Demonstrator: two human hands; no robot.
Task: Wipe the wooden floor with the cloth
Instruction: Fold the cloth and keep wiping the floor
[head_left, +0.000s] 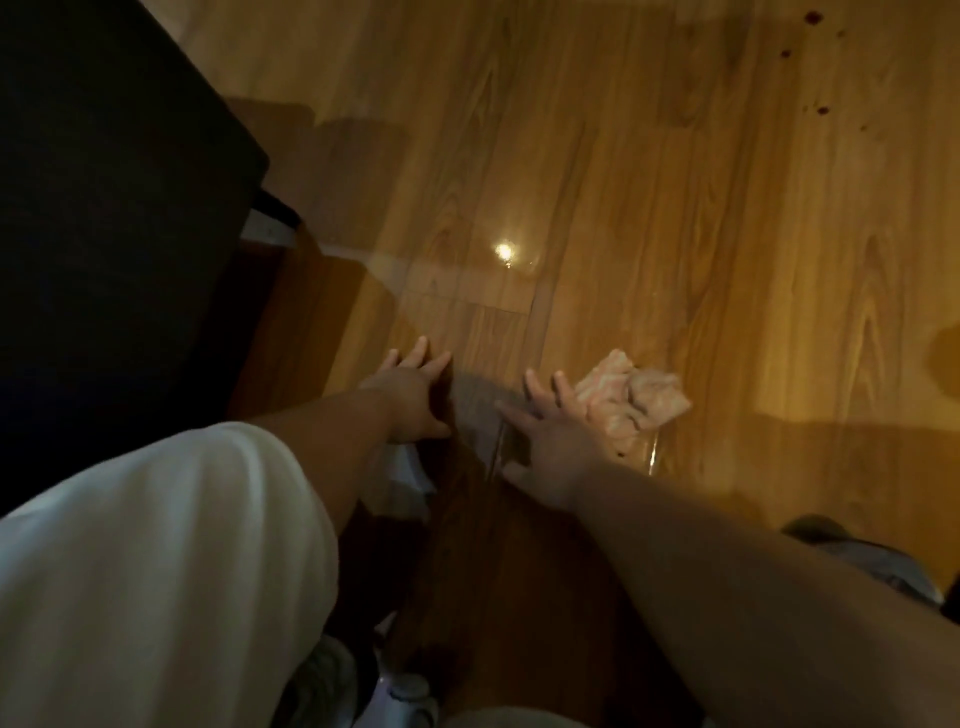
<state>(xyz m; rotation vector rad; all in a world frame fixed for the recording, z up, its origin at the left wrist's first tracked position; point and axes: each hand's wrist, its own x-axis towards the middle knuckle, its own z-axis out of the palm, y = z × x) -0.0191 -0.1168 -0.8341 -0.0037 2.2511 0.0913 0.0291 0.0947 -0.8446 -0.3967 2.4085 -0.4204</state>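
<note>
Both hands down flat; cloth at the right fingertips.

Your left hand (410, 389) lies flat on the wooden floor (675, 208), fingers straight and holding nothing, so it serves as a brace. Your right hand (553, 447) is spread, and its outer fingers appear to rest on the near edge of the crumpled pinkish cloth (644, 400), not curled round it. Slide the palm fully onto the cloth before pushing, or it will likely bunch and skid. Press evenly and stroke along the board grain. The dark spots (823, 109) sit well apart, far right, so work outward toward them. Dark furniture (104, 208) bounds the left side.
</note>
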